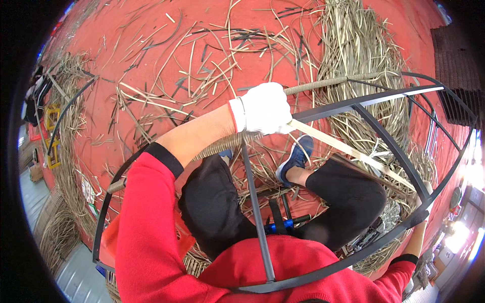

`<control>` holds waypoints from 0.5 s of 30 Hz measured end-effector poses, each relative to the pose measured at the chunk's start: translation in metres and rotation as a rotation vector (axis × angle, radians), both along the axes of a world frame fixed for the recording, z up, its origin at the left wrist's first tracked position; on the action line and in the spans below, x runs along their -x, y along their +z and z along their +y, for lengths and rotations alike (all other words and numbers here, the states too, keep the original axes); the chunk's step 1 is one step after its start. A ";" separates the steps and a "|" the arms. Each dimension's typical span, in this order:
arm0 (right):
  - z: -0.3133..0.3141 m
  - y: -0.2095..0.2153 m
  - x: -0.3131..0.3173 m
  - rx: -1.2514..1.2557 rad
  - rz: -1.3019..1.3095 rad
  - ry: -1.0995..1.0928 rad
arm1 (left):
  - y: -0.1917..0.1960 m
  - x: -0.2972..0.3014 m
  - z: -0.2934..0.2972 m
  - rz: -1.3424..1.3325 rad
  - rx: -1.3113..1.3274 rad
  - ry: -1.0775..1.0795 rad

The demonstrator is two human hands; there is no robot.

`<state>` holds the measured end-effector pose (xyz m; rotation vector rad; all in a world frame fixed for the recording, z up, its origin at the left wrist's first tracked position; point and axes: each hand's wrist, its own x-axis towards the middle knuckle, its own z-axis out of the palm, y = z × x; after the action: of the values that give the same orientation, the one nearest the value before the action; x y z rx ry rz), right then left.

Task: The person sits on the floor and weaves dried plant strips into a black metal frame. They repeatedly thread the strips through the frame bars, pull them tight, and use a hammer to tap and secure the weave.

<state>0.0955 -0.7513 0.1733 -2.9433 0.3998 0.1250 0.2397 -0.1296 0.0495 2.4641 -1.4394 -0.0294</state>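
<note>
A black metal furniture frame (381,136) surrounds my lap. Its far bar (323,85) is partly wound with tan wicker strip. My left hand (265,108), in a white glove, closes over the wrapped bar near its middle. A flat pale wicker strip (343,146) comes out from under its fingers and runs straight down to the right, inside the frame. At the strip's other end is my right hand (428,198), also gloved in white. It sits beside the frame's right side bar, which covers part of it. Its fingers are mostly hidden.
A large bundle of wicker strips (361,50) lies at the far right, another bundle (68,146) at left. Loose offcuts (202,70) litter the red floor covering (146,30). A blue-and-black tool (288,224) lies between my legs. Yellow crates (52,134) stand at far left.
</note>
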 end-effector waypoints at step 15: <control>-0.075 0.117 0.041 -0.929 -0.556 -0.452 | 0.003 0.005 -0.005 -0.001 -0.004 -0.005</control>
<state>0.0546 -0.8261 0.2899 -1.8180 0.6676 -0.4339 0.2344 -0.1341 0.0528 2.4641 -1.4467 -0.0315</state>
